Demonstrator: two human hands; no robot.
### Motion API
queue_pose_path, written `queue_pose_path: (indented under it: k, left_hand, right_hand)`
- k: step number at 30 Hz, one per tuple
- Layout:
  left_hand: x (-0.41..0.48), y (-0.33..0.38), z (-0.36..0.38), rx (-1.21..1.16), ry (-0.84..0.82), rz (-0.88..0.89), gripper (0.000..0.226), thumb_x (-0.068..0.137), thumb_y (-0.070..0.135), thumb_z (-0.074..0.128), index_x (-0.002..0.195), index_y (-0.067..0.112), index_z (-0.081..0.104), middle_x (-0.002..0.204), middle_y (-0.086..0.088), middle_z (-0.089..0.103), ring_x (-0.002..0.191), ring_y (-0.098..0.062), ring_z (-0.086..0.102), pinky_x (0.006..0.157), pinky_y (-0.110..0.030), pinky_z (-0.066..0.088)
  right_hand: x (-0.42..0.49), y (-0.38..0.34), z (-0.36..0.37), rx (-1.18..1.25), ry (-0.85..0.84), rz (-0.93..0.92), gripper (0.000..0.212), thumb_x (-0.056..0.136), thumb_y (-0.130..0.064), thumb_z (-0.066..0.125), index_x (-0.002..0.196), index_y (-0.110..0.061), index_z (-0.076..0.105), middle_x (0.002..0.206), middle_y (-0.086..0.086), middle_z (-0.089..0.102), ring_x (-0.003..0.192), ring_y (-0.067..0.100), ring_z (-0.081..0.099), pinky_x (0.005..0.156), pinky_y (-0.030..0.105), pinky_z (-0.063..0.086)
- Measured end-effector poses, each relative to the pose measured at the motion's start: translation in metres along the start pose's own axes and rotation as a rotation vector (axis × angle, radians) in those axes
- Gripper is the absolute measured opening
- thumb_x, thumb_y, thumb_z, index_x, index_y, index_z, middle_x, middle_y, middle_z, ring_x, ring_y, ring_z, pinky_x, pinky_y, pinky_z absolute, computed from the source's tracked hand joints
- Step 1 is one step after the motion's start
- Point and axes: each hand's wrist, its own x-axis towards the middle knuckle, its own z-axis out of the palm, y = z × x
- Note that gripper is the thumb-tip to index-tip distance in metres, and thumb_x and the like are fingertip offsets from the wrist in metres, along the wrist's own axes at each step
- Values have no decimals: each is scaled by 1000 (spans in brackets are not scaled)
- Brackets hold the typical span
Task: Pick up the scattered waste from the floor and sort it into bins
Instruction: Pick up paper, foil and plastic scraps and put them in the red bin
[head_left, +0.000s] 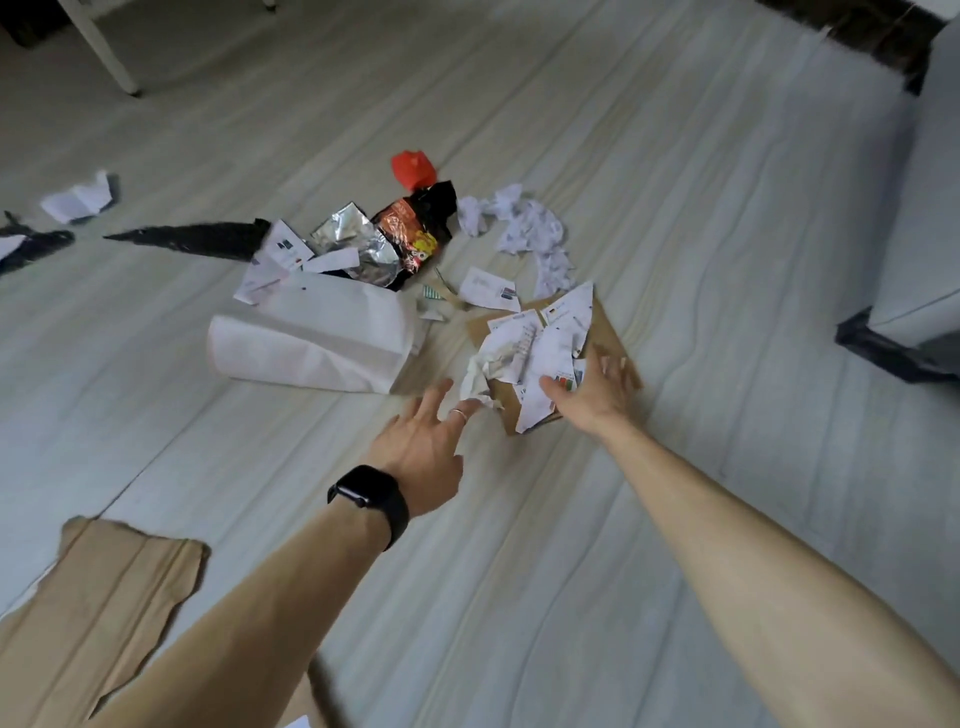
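Brown cardboard (508, 408) first: found it flat on the floor (727, 208), straight ahead at twelve o'clock, carrying a heap of torn white paper scraps (540, 343) and a crumpled tissue (480, 371) spilling off its eight o'clock edge. Saw the right grip (592, 389) nearer, over the sheet's four o'clock edge, fingers straight and spread, thumb lying on the scraps, clasping nothing. Saw the left grip (421, 441) at eight o'clock of the sheet, likewise released, fingers extended, the ringed finger's tip just touching the tissue. Could not call the sheet's long axis with certainty under all that paper; judged it to run from seven toward one o'clock, so passing between the two grips. Judged the coming move to be a lift from both sides, using the sheet as a tray; reckoned on losing loose scraps from a tilted sheet. As for containers: spotted no bin anywhere. Noted a white paper bag (311, 338) on its side at ten o'clock of the sheet, more scraps at its far end, whether inside or merely beside impossible to tell. Beyond it, toward twelve o'clock, noted a silver foil packet (353, 244), an orange-and-black wrapper (415, 231) and a red lump (413, 169); at one o'clock, crumpled receipts (535, 231).
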Motion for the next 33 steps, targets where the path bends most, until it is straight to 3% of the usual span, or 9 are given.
queue_pose_path:
  k: [7,11,15,19,23,25,28,31,33]
  left_hand:
    - [57,-10,25,52,62,58,87,88,45,53,155,41,-1,165,0,-11,151,-33,3,121,-49,17]
    - [17,-32,67,97,63,62,77,88,54,49,155,38,17,166,-4,4,150,-36,12,116,-53,27]
    - [-42,-57,100,94,329,110,49,91,41,62,135,22,59,149,-8,48,126,-42,50,86,-51,53]
    - [-79,-85,107,175,411,236,33,82,17,69,115,20,68,132,2,52,93,-33,61,58,-39,55]
    - [-91,-98,109,105,266,198,46,66,18,88,106,21,65,114,3,58,84,-28,60,42,-35,52]
    - [-92,-92,106,-24,253,68,42,67,24,88,103,24,66,106,3,61,85,-28,61,52,-38,56]
    - [-101,-80,92,-374,278,-236,15,93,24,62,108,23,67,105,2,67,91,-26,64,76,-34,53]
    - [-114,-71,83,-544,265,-414,15,97,21,54,101,30,64,101,6,71,92,-18,67,78,-31,53]
    - [-123,-64,76,-675,268,-477,14,94,19,57,101,29,64,99,6,72,90,-19,68,77,-31,54]
  right_hand:
    - [-40,10,31,-175,-28,-246,88,84,-77,49,155,-48,6,168,5,-7,153,28,-16,124,42,6]
    - [-82,26,56,-160,65,-380,86,80,-79,43,154,-40,28,168,6,8,155,28,-2,124,40,14]
    - [-119,23,81,-55,194,-509,62,79,-43,79,135,-23,60,145,5,50,137,29,39,111,42,38]
    - [-160,19,100,75,261,-628,24,86,-13,64,108,-16,74,108,1,68,99,26,62,85,35,50]
    - [-178,10,74,344,2,-230,9,88,-18,69,81,-15,66,71,-1,67,60,15,52,59,23,39]
    - [-171,6,56,539,-99,-75,11,87,-22,74,80,-15,68,73,-7,72,67,11,63,66,25,48]
    - [-155,-19,35,711,-188,-28,3,88,-16,75,85,-16,74,86,-5,77,78,10,71,72,26,53]
    - [-130,-56,32,665,-257,-30,6,85,-11,76,82,-15,73,90,3,77,77,15,71,70,27,54]
    - [-121,-84,39,542,-280,-52,8,80,-22,79,81,-15,74,89,1,76,84,20,72,71,27,53]
